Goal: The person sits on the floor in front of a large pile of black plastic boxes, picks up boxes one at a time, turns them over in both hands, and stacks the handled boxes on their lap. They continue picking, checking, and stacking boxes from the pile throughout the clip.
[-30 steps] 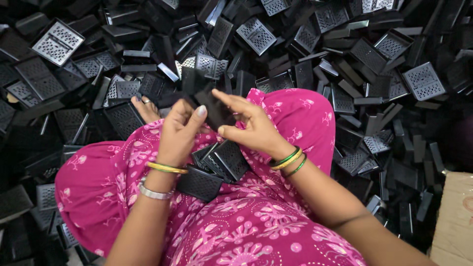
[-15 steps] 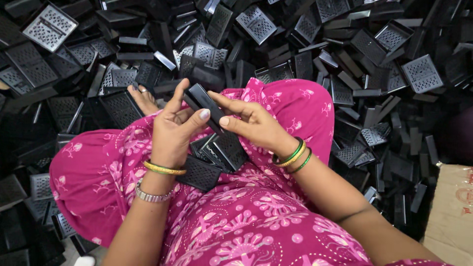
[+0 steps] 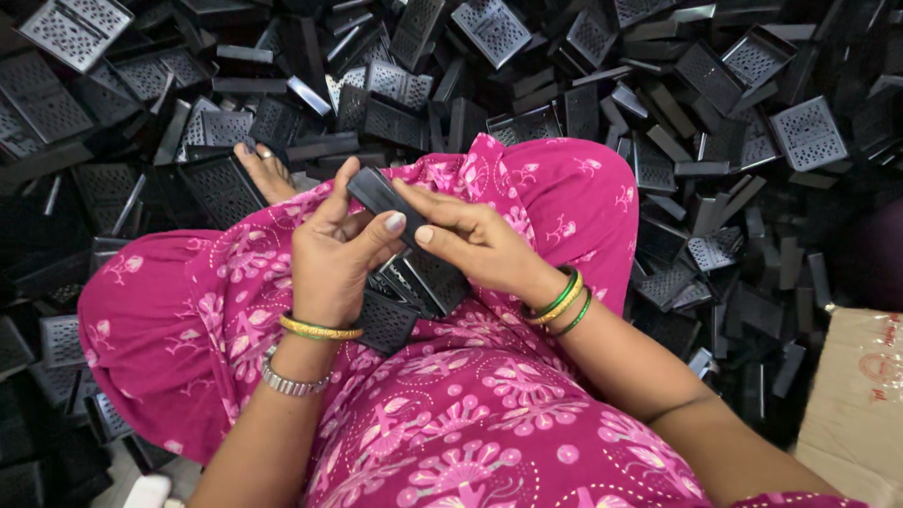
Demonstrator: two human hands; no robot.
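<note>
The black part [image 3: 381, 195] held between the left hand [image 3: 334, 259] and right hand [image 3: 470, 240] appeared to be smooth, semi-matt moulded plastic. The perforated trays [image 3: 809, 132] heaped around looked alike, with a dull sheen. The pink garment [image 3: 451, 414] was printed woven cloth. The box [image 3: 861, 395] was matt cardboard.

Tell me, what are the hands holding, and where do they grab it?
Both hands hold one black plastic piece above the lap. The left hand grips its near end, thumb on top; the right hand pinches its right side with the fingertips.
</note>
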